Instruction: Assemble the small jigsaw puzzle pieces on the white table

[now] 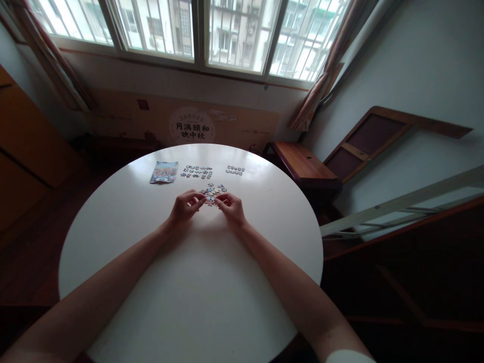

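Note:
A small heap of jigsaw pieces (212, 190) lies on the round white table (196, 282), right between my two hands. My left hand (186, 205) comes in from the left, thumb and forefinger pinched together on a jigsaw piece at the near edge of the heap. From the other side, my right hand (232, 207) pinches in the same way, its fingertips on a piece too. The fingertips of both hands are close together, and the pieces in them are tiny and partly covered.
Beyond the heap, several jigsaw pieces (197, 172) are laid out in rows, with a smaller group (235, 170) to their right. A printed picture packet (164, 172) lies at left. A wooden bench (304, 160) stands past the table's right rim, below the window.

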The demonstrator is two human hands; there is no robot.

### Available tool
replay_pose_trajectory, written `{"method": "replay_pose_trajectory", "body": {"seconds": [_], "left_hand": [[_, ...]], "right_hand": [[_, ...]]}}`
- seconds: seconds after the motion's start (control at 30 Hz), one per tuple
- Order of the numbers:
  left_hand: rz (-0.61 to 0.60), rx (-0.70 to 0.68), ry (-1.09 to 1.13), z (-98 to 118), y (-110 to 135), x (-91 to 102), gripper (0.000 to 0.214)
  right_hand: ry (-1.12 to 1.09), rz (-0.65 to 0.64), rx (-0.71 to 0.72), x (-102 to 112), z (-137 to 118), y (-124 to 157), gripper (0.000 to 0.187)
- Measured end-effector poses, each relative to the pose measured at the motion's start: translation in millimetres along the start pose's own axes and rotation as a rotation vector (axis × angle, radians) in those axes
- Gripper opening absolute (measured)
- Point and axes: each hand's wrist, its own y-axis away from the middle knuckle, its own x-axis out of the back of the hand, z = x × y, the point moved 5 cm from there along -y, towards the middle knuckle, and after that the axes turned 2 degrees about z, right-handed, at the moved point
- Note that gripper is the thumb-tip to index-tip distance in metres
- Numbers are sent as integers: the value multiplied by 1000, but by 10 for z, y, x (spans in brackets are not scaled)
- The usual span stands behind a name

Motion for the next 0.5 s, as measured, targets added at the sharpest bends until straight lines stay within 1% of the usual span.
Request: {"method": "replay_pose_trajectory", "body": {"seconds": [0.1, 0.27, 0.5], "left_hand": [[-4, -6, -2, 0, 0, -1, 21], [31, 16, 9, 7, 0, 13, 22], [2, 13, 15, 14, 1, -5, 21]], "right_hand": [[4, 5, -4, 0, 16, -1, 25], [7, 3, -6, -5, 29, -2, 24], [8, -3, 3, -2, 13, -2, 23]]}}
